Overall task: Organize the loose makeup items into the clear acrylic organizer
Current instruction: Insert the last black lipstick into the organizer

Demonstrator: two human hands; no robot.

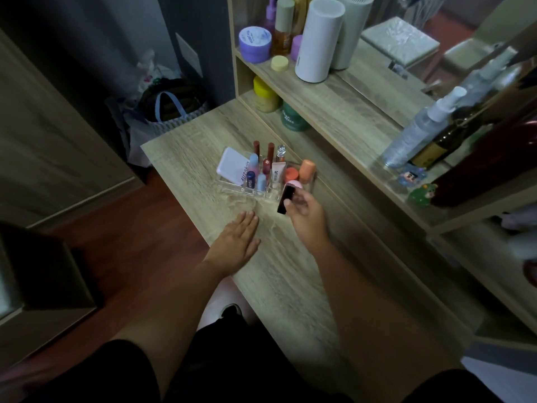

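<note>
The clear acrylic organizer (pixel 232 189) stands on the wooden dresser top (pixel 284 271). It holds several lip tubes, a blue Nivea stick (pixel 250 180), a white flat case (pixel 232 165), an orange jar (pixel 291 173) and an orange capped tube (pixel 307 170). My right hand (pixel 305 215) is shut on a black rectangular compact (pixel 285 199), held tilted just in front of the organizer's right end, where a pink item (pixel 295 184) peeks out behind it. My left hand (pixel 236 238) lies flat and open on the dresser top, in front of the organizer.
Shelves on the right carry jars, a tall white cylinder (pixel 318 39), spray bottles (pixel 421 132) and small figurines (pixel 421 193). A mirror stands behind them. A bag (pixel 171 112) sits on the floor left of the dresser. The dresser's left edge runs diagonally beside my left arm.
</note>
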